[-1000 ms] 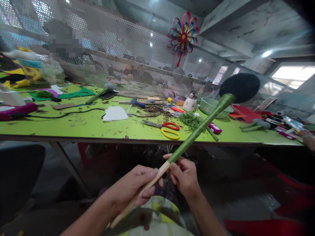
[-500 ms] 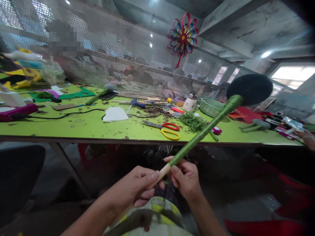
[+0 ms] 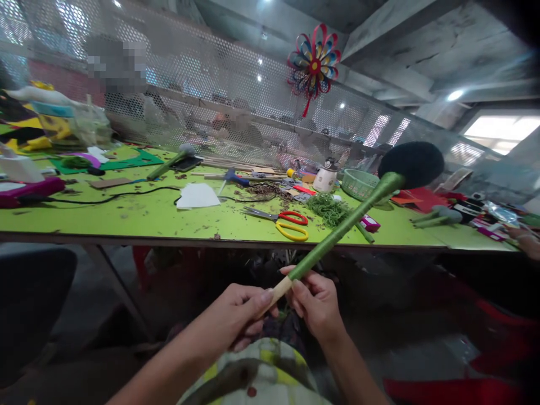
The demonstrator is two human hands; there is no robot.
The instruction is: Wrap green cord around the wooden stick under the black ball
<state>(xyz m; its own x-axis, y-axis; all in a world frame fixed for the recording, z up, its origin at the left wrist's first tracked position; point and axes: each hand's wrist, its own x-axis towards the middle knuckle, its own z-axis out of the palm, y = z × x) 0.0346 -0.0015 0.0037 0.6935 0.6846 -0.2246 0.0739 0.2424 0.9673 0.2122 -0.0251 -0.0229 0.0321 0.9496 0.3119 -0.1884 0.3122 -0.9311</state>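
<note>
A long wooden stick (image 3: 280, 289), wrapped in green thread (image 3: 333, 240) along most of its length, slants up to the right in front of the table. Its far end carries a dark round head (image 3: 413, 163). My left hand (image 3: 248, 312) is closed round the bare wooden end. At the lower edge of the wrapping, my right hand (image 3: 314, 301) pinches the stick between thumb and fingers. Whether a loose thread end lies in those fingers I cannot make out.
On the green table (image 3: 139, 219) lie scissors (image 3: 291, 222) with red and yellow handles, a tangle of green thread (image 3: 331, 209), white paper (image 3: 198, 197) and a blue-handled tool (image 3: 236, 178). A green basket (image 3: 360, 183) stands behind. Another person's hand (image 3: 527, 242) shows at the far right.
The dark head and the wrapped part have swung slightly left and down, and the stick appears turned. Both hands keep their hold in nearly the same place.
</note>
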